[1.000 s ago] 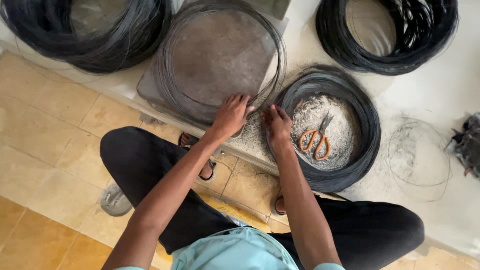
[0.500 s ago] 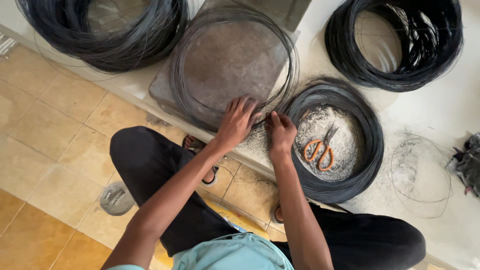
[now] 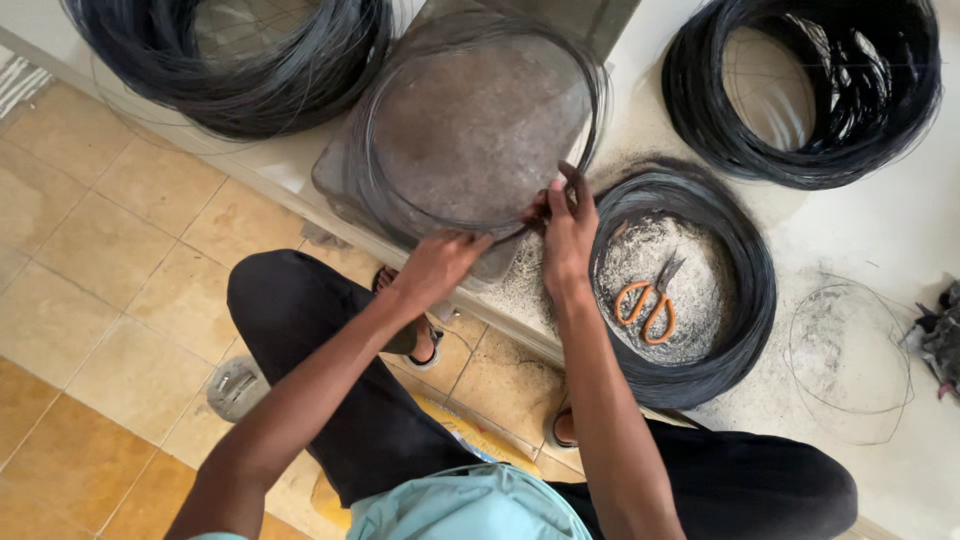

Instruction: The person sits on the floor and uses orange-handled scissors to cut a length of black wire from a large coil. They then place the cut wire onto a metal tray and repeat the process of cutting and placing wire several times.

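Wire coils spread along a raised ledge, person seated at its edge.

Thin wire hoop [image 3: 480, 120] lies centre on a slab [image 3: 335, 180]; left hand [image 3: 435, 265] and right hand [image 3: 568, 235] at its near rim. Coil [image 3: 700, 290] just right, scissors [image 3: 648, 300] inside it. Larger coils far left [image 3: 230, 60] and far right [image 3: 800, 90]; loose wire ring [image 3: 850, 360] at the right.

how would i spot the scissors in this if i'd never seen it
Start from the white ledge with its black wire coils. Find the coil just right of the right hand. The scissors lie inside its ring, the only orange-handled thing there.
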